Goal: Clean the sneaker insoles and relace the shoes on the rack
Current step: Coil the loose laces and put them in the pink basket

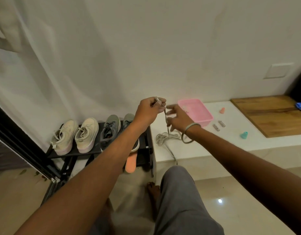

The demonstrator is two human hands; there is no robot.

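My left hand (pixel 149 110) pinches the tip of a grey shoelace (pixel 163 137) and holds it up above the white ledge (pixel 205 146). The lace hangs down past my right hand (pixel 176 118), whose curled fingers close loosely around it lower down. The rest of the lace lies in a loose pile on the ledge, one end trailing over the front edge. On the black shoe rack (pixel 95 150) stand a pair of white sneakers (pixel 76 135) and a pair of grey sneakers (pixel 113 128). An orange insole (pixel 131 162) leans at the rack's lower shelf.
A pink plastic basin (pixel 195 110) sits on the ledge behind my right hand. Two small grey items (pixel 218 125), an orange piece (pixel 222 110) and a teal piece (pixel 244 134) lie nearby. A wooden board (pixel 272 114) lies at the right. A white curtain (pixel 36 65) hangs at the left.
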